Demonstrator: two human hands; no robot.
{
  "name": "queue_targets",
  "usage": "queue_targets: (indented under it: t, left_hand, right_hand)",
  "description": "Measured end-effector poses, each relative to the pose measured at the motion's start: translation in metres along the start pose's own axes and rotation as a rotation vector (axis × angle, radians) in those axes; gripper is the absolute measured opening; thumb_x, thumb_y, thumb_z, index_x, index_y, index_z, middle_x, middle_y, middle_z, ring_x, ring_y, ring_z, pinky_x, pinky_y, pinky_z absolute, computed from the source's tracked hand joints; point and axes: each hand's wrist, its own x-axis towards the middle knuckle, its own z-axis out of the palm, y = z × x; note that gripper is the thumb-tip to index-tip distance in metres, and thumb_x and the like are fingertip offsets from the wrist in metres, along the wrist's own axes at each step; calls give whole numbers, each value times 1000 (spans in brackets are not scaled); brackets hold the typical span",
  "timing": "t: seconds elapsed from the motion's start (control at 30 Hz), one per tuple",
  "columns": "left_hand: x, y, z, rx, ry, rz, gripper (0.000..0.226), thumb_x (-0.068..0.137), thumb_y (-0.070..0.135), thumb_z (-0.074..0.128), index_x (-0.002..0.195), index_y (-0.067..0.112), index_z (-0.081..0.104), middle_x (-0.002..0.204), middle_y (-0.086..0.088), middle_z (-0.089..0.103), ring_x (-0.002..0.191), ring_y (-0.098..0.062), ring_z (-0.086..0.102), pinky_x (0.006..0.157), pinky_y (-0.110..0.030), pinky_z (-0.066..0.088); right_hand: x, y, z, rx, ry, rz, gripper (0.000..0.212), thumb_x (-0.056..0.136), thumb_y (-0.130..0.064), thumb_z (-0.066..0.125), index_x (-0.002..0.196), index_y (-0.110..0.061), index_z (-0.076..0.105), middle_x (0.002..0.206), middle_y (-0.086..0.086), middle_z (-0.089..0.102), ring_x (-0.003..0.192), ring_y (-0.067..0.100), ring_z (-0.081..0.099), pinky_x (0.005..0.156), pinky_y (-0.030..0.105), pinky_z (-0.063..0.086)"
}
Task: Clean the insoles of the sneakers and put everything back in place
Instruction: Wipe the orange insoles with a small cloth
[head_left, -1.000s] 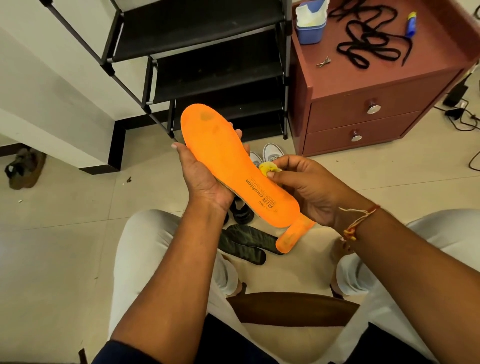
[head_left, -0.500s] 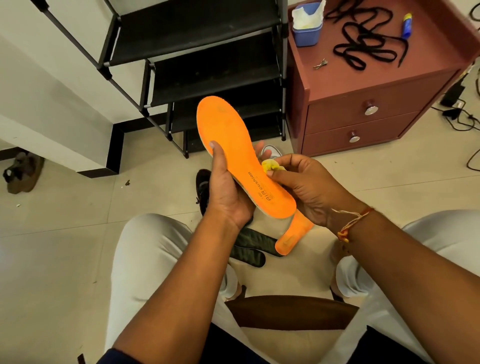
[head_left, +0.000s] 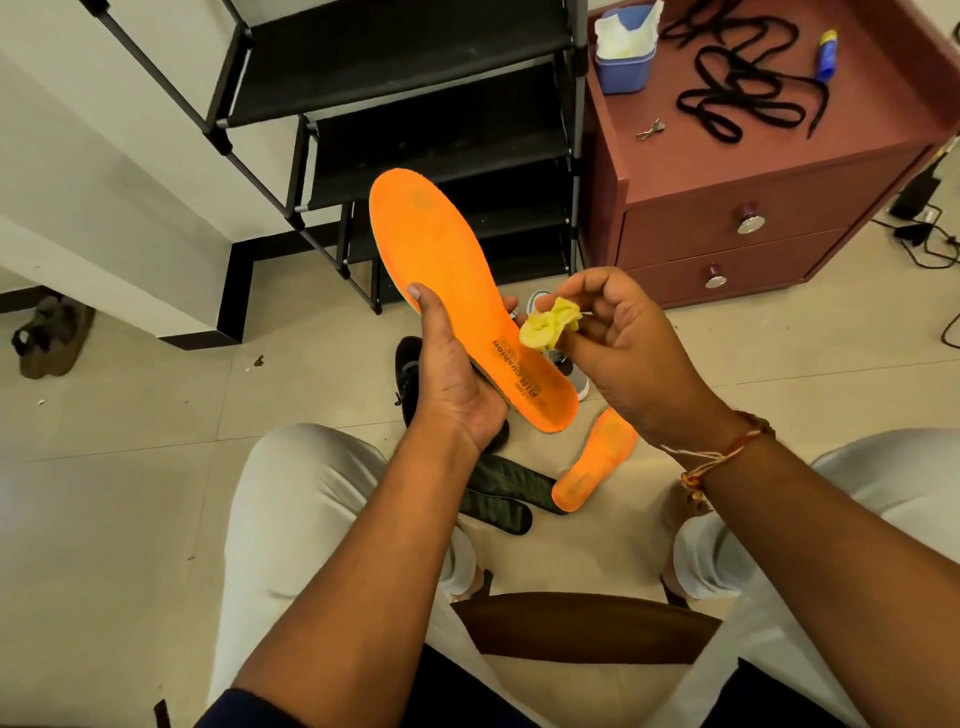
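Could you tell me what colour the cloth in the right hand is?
The cloth is pale yellow; head view.

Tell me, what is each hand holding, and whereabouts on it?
The left hand grips the long orange foam insole by its heel half. The right hand pinches a small crumpled yellow cloth between thumb and fingers.

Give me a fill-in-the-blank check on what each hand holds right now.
1. The left hand grips an insole coloured ____.
2. The right hand pinches a crumpled cloth coloured ____.
3. The matching insole lies on the ____.
Missing words: orange; yellow; floor.
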Motion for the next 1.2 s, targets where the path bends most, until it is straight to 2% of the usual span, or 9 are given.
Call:
queue_targets:
  t: [0.1,0.17,0.3,0.43,0.57,0.7,0.87,1.1,1.2]
  left_hand:
    - [0,-4,1,7,-33,-13,101,87,84,28,131,-1,61,101,-14,70,98,-31,65,99,-51,51]
    - [0,-6,1,1,-49,-15,100,87,84,27,129,0,62,103,-16,69,102,-33,64,104,-54,47]
    - [1,-9,0,-29,-105,-34,98,86,85,29,130,4,62,109,-19,67,109,-35,61,109,-56,43]
    - [-1,-11,1,-24,-138,-72,101,83,87,30,128,4,63,112,-19,66,109,-35,63,108,-57,44]
    - [-3,-9,3,20,-153,-79,99,84,87,25,111,1,67,98,-17,70,96,-31,68,99,-50,52]
    - [-4,-7,3,5,-161,-76,98,85,86,26,111,2,68,101,-16,70,95,-30,69,89,-45,58]
    - [-6,-9,5,-48,-231,-106,97,85,87,27,120,5,67,123,-22,60,119,-37,57,111,-53,42]
    - [-13,-22,9,-10,-293,-137,90,90,81,24,128,11,65,142,-25,55,135,-39,51,117,-56,34]
    - [-11,-19,7,-4,-282,-142,98,87,85,24,134,6,59,140,-26,56,132,-39,53,116,-55,36]
  right_hand:
    - [-1,4,1,-106,-20,-7,23,91,-2,67,105,-19,59,108,4,71,100,16,71,89,42,58]
    - [0,6,0,-209,-15,-35,20,91,-5,68,103,-19,63,102,-2,71,97,14,70,87,42,58]
    - [-2,6,1,-422,-9,-132,24,92,-3,65,107,-21,65,104,-23,67,102,0,65,87,19,55]
    - [-5,7,4,-588,83,-250,19,91,-7,68,104,-19,74,103,-14,69,95,-8,62,84,7,49]
    - [-4,10,6,-673,49,-341,19,89,-15,71,107,-13,77,111,0,72,101,7,65,89,24,56]
    - [-4,10,6,-743,-49,-302,33,85,-28,78,114,-13,76,119,2,68,105,16,65,90,34,58]
    - [-3,8,7,-801,-42,-378,18,86,-20,75,102,-11,79,112,3,71,104,20,66,90,34,56]
    - [1,7,2,-784,63,-362,13,90,-15,70,101,-13,77,103,0,73,95,18,67,84,42,56]
    - [-2,7,10,-808,-23,-393,18,90,-12,65,101,-15,78,105,0,72,97,21,67,84,43,56]
